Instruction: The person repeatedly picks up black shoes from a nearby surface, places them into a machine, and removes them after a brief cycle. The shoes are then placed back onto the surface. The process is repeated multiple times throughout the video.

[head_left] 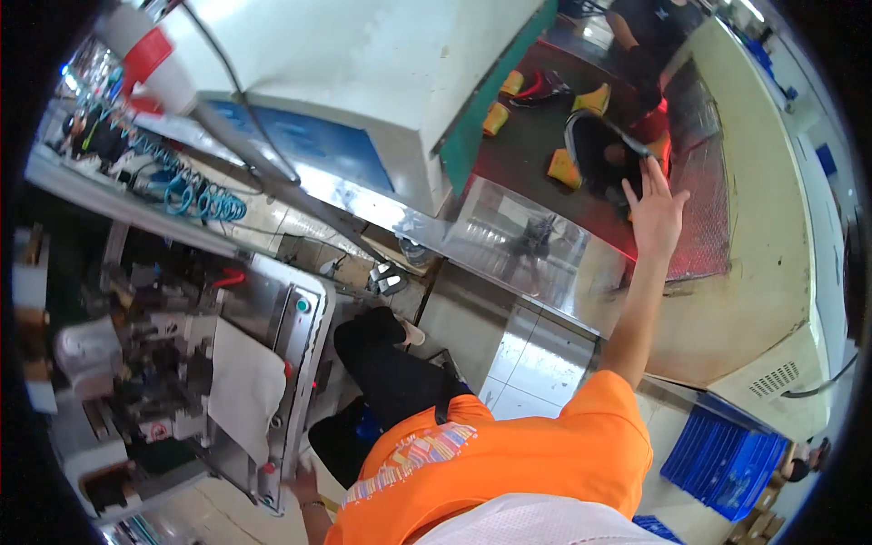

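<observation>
My right hand (pixel 656 213) reaches out over a dark conveyor belt (pixel 513 173), fingers spread. Its fingertips are at the near edge of a black, curved piece with a pale rim (pixel 599 150), perhaps a shoe part; whether they touch it I cannot tell. Around that piece lie several yellow curved pieces, among them a yellow piece (pixel 564 168) close by. Farther back is a dark red and black piece (pixel 545 89). My left hand (pixel 305 481) hangs low at the left, beside the corner of a metal machine (pixel 313 291); its fingers are too unclear to read.
A cream machine housing (pixel 763 200) with a reddish mesh curtain (pixel 695 213) stands right of the belt. Another white housing (pixel 345 64) rises to the left. A person in dark clothing (pixel 658 27) is across the belt. Blue crates (pixel 722 459) stand at the lower right.
</observation>
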Motion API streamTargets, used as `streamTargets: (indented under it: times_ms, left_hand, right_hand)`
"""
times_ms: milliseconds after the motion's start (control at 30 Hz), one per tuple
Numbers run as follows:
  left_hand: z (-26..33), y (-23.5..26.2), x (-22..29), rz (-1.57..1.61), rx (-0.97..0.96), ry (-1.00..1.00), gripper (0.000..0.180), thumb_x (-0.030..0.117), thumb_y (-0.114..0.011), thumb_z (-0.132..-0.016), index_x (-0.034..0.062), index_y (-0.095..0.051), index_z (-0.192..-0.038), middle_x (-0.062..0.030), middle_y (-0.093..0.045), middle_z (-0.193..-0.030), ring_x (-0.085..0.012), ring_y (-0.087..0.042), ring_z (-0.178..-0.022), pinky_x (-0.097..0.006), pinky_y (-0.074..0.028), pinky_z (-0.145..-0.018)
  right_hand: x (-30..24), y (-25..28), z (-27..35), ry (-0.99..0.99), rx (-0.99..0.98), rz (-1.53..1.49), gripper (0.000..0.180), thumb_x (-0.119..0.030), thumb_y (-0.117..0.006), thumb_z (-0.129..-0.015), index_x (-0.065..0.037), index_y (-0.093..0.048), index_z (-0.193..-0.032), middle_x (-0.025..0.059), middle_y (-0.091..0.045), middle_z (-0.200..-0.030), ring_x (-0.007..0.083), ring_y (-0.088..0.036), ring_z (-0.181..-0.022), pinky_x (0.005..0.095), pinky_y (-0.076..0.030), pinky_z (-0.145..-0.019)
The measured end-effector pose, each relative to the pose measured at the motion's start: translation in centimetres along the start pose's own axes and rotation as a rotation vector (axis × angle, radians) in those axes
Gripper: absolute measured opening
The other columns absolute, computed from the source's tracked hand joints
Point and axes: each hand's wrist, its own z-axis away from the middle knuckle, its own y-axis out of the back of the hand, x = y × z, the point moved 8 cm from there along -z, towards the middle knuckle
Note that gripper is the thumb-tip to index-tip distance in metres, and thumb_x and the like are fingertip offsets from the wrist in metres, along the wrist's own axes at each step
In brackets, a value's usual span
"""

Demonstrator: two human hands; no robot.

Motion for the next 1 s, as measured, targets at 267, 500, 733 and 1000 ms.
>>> streamTargets:
  times_ms: [267,500,733,1000]
  left_hand:
    - [16.3,-31.0,-20.2,-0.614,-1.057,0.597,0.072,0.052,-0.037,-0.091,0.0079,-0.013,-0.142,-0.0179,-0.026,-0.143,-0.0291,-0.028,-0.132,-0.043,-0.029,-0.104]
    - [15.5,-39.3,-12.8,-0.214,-1.112,-0.094,0.074,0.055,-0.052,-0.083,0.0029,-0.036,-0.133,-0.0105,-0.039,-0.137,-0.0264,-0.037,-0.126,-0.044,-0.027,-0.105]
    - [19.4,-37.6,-1.0,-0.774,-0.771,-0.872,0.076,0.018,-0.077,-0.070,0.0005,-0.035,-0.132,-0.0096,-0.044,-0.129,-0.0170,-0.042,-0.118,-0.033,-0.031,-0.102]
    - [25.7,-36.2,6.6,-0.910,-0.994,-1.130,0.077,0.022,-0.070,-0.077,0.0074,-0.026,-0.138,-0.0084,-0.030,-0.139,-0.0183,-0.030,-0.128,-0.032,-0.024,-0.105]
  right_hand:
    - [5.9,-21.3,14.4,-0.394,-0.881,-0.250,0.087,-0.068,-0.027,-0.084,0.010,-0.052,-0.117,0.0125,-0.047,-0.116,0.0274,-0.040,-0.116,0.0414,-0.025,-0.099]
    - [14.2,-32.8,22.5,-0.892,-1.187,-0.206,0.049,-0.039,-0.065,-0.080,0.008,-0.060,-0.093,0.0145,-0.056,-0.098,0.0218,-0.053,-0.096,0.0331,-0.039,-0.085]
    - [21.8,-44.4,22.7,-0.828,-1.164,-0.039,0.038,-0.028,-0.062,-0.084,-0.003,-0.052,-0.110,0.0009,-0.059,-0.095,0.0111,-0.056,-0.081,0.0235,-0.043,-0.077]
    - [21.9,-55.8,26.3,-0.966,-1.351,-0.475,0.034,-0.021,-0.064,-0.082,-0.002,-0.054,-0.108,0.0064,-0.063,-0.102,0.0141,-0.060,-0.093,0.0276,-0.046,-0.083]
